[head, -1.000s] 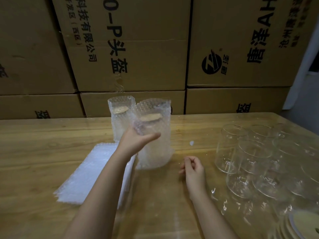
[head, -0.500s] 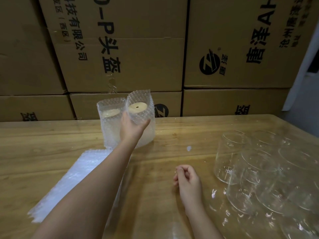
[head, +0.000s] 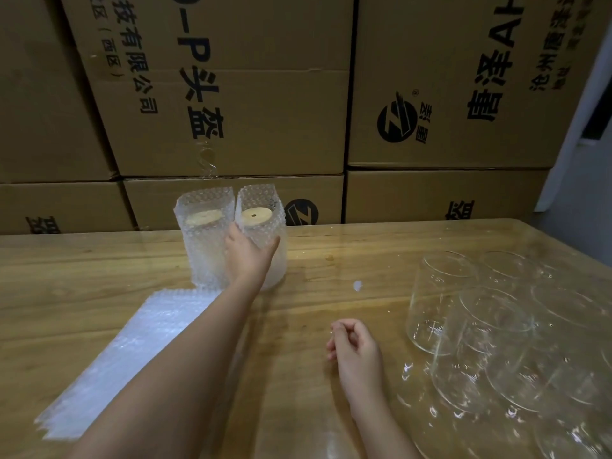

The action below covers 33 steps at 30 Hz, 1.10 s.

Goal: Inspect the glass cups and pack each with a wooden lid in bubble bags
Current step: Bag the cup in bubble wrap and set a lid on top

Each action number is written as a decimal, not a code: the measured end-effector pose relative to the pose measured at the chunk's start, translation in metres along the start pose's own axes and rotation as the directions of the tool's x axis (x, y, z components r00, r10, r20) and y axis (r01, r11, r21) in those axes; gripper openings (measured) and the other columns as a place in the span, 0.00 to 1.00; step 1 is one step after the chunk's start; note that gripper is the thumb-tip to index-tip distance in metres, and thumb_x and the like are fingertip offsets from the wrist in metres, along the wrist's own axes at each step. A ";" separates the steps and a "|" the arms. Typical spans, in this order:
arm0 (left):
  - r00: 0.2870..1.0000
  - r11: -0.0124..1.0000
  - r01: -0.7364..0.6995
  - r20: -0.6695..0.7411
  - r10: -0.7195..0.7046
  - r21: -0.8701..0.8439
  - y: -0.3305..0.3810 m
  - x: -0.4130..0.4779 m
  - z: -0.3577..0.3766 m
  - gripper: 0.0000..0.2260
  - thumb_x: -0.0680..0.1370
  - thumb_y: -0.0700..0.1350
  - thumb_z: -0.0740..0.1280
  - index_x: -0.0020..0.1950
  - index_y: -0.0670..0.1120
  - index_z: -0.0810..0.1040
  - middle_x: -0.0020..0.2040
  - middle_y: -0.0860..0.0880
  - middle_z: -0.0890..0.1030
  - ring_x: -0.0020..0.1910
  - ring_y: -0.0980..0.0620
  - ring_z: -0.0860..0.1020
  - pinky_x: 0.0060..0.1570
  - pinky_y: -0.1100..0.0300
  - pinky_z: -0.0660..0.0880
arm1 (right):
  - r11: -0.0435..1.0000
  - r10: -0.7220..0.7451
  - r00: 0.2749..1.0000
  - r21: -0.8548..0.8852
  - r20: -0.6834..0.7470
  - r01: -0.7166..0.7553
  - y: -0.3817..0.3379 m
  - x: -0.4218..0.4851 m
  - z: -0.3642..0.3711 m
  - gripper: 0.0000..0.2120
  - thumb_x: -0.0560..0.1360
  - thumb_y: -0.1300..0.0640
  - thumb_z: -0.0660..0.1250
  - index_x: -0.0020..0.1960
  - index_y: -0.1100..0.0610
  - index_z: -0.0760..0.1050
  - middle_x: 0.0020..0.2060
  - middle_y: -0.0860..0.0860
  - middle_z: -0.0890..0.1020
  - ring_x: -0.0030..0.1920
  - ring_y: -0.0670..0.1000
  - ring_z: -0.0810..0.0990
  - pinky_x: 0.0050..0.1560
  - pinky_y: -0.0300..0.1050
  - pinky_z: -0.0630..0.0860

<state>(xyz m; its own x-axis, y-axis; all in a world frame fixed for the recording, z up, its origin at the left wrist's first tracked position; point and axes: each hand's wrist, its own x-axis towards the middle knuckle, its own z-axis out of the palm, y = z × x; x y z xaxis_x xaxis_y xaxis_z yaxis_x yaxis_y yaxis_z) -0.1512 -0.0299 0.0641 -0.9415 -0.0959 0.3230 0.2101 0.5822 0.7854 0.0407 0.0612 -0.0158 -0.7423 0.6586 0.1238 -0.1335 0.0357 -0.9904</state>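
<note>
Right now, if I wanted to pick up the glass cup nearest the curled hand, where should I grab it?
Probably round the smooth side wall of that glass cup, about halfway up, coming from its left. It stands on end, that side faces bare table, and other glass cups crowd its right and back. The right hand is closest.

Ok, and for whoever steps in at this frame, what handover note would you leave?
Left hand grips a bubble-bagged glass cup with round wooden lid, standing at the back of the wooden table beside the other bagged cup.
Right hand rests loosely curled, empty.
Done: two cups packed.
Left: the clear unpacked glass cups on the right; flat white bubble bags lie stacked on the left.
</note>
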 end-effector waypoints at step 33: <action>0.840 0.385 -0.442 0.222 0.496 0.810 0.015 0.016 -0.001 0.31 0.79 0.56 0.62 0.76 0.45 0.53 0.68 0.43 0.70 0.66 0.43 0.68 0.61 0.51 0.68 | 1.000 0.010 1.000 0.009 -0.003 -0.010 -0.001 0.000 0.000 0.08 0.77 0.64 0.64 0.40 0.57 0.76 0.25 0.48 0.77 0.25 0.43 0.73 0.29 0.33 0.70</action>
<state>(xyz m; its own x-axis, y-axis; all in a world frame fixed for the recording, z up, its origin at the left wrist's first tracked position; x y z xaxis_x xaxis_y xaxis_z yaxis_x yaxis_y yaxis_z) -0.1624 -0.0231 0.0818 -0.7448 0.3876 0.5432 0.2836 0.9207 -0.2682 0.0410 0.0607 -0.0152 -0.7415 0.6612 0.1137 -0.1323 0.0220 -0.9910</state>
